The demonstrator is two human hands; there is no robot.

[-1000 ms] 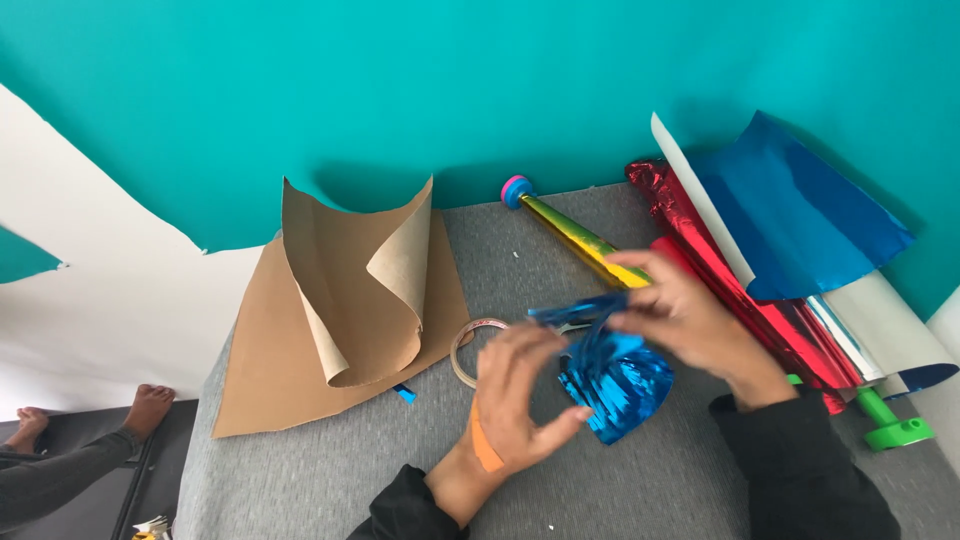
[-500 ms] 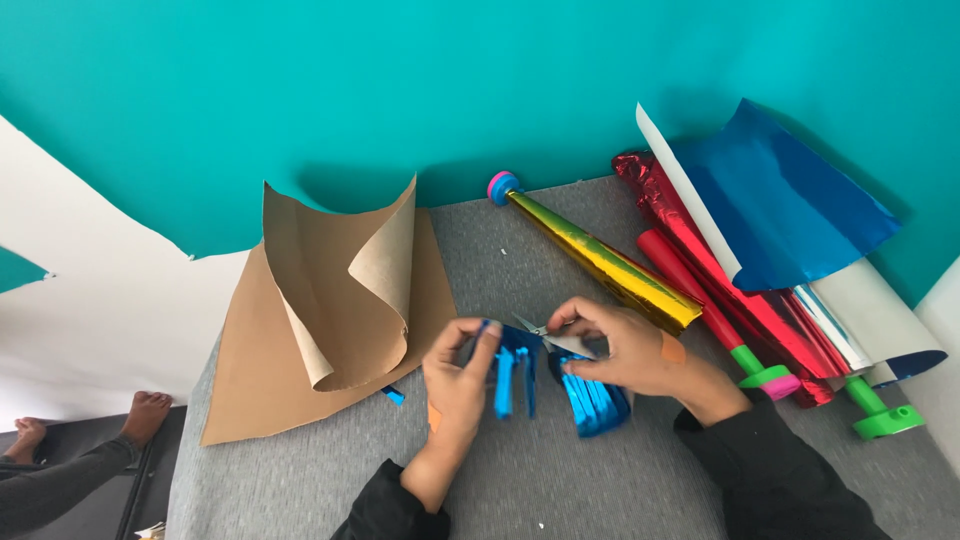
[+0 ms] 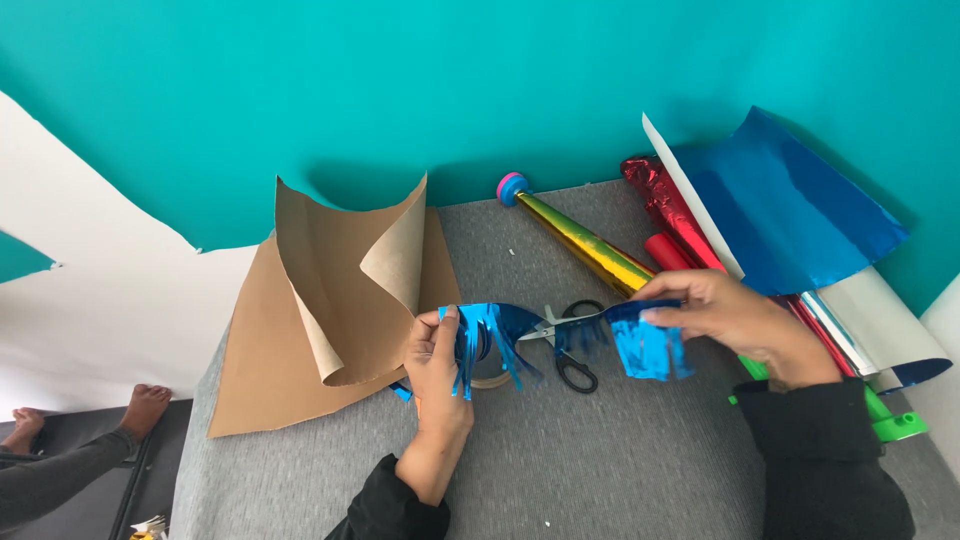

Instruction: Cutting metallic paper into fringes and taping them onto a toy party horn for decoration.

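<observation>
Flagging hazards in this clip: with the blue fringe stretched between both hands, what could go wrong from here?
1. The blue foil fringe is pulled taut between the left hand and right hand; its thin cut strips could tear.
2. The scissors lie right under the fringe, so dangling strips might snag on them.

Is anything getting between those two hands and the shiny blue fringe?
Nothing visible does. The left hand and the right hand each pinch an end of the blue fringe directly. The scissors lie on the table behind its middle, clear of both grips.
</observation>
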